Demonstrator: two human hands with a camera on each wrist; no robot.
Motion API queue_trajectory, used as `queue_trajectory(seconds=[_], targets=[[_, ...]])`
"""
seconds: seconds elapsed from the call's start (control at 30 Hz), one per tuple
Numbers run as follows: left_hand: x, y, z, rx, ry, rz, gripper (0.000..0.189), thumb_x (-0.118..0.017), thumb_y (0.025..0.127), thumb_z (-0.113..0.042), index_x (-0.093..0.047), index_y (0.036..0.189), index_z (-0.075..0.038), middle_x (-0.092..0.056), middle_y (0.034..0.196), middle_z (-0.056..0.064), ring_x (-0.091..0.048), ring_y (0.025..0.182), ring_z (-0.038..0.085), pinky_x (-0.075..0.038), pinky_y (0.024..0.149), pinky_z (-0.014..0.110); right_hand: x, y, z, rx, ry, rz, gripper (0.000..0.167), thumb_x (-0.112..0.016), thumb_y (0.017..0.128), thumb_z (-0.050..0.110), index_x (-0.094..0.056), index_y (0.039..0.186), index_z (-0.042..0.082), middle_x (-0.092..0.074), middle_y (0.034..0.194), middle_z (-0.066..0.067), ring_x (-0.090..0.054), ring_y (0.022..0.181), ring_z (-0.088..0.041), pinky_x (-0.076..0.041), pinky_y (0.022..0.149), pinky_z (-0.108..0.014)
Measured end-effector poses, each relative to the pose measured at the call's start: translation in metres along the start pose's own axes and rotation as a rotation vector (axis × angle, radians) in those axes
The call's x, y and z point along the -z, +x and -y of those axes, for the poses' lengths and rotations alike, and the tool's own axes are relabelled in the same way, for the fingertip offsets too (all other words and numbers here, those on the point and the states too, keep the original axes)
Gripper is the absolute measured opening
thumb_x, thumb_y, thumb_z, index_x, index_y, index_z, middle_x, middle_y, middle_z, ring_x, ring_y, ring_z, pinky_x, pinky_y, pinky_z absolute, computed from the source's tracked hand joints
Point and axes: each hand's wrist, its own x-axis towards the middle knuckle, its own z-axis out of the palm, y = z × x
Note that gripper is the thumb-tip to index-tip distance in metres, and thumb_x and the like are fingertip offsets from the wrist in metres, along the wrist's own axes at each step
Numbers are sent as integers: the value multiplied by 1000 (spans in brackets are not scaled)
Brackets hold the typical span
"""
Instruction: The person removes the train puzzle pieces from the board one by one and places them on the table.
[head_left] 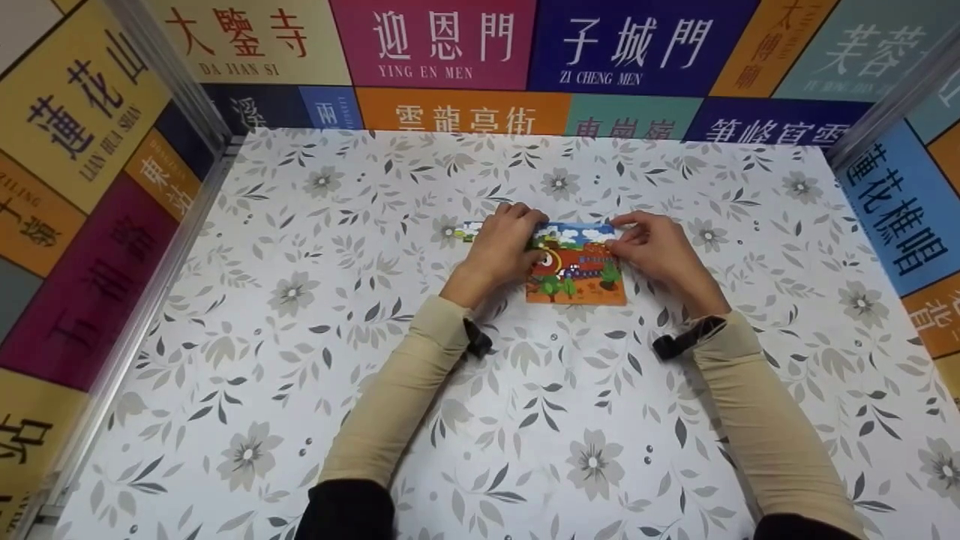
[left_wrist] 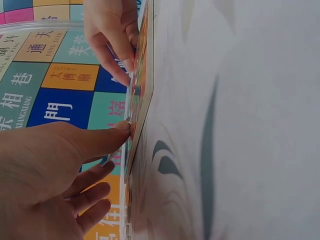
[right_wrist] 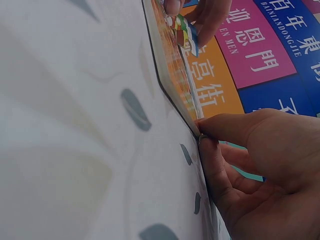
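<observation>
A small picture puzzle board [head_left: 576,289] with a red cartoon train, green bushes and a blue sky lies flat on the table. Over its left part, my left hand [head_left: 504,238] pinches a puzzle piece [right_wrist: 186,35] with blue, white and green print between thumb and fingers. The thumb of that hand reaches the board's surface in the left wrist view. At the board's right edge, my right hand [head_left: 651,244] pinches the border between thumb and index finger. The left hand hides the board's upper left part.
Left of the left hand, more blue, white and green printed puzzle [head_left: 469,231] sticks out. The table [head_left: 300,420] has a grey flower and leaf pattern. Panels with large Chinese characters [head_left: 442,41] stand behind it and on both sides.
</observation>
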Motion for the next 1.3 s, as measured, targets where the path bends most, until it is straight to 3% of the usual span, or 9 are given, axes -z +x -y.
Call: queue_trajectory(seconds=[0.3,0.63,0.87,1.3], targets=[[4,0,2,-57,-7,-23,50,-83,97,-27,-67,143,-12,-67,141,10,-59,131,30,-46,116,46,1,0,1,-10,-5,6,45,-80,100,29,-71,141,12,-74,108,-11,-67,87,-7,-51,74,-18],[5,-1,2,-51,38,-36,44,-79,100,-21,-69,142,-14,-66,139,7,-59,132,27,-47,115,46,1,1,1,-6,-18,12,46,-80,100,31,-70,142,13,-74,109,-12,-67,88,-9,-51,73,-19],[6,-2,6,-60,87,-79,42,-80,100,-27,-71,140,-16,-70,136,5,-63,129,27,-51,110,46,0,1,2,-14,-19,8,47,-79,101,34,-70,143,14,-73,110,-11,-66,90,-11,-51,75,-18],[18,-11,22,-68,3,-159,45,-80,99,-26,-71,142,-16,-70,140,5,-62,133,25,-51,110,45,1,1,3,-32,-12,17,48,-80,100,31,-69,143,14,-73,112,-12,-67,93,-14,-52,77,-18]])
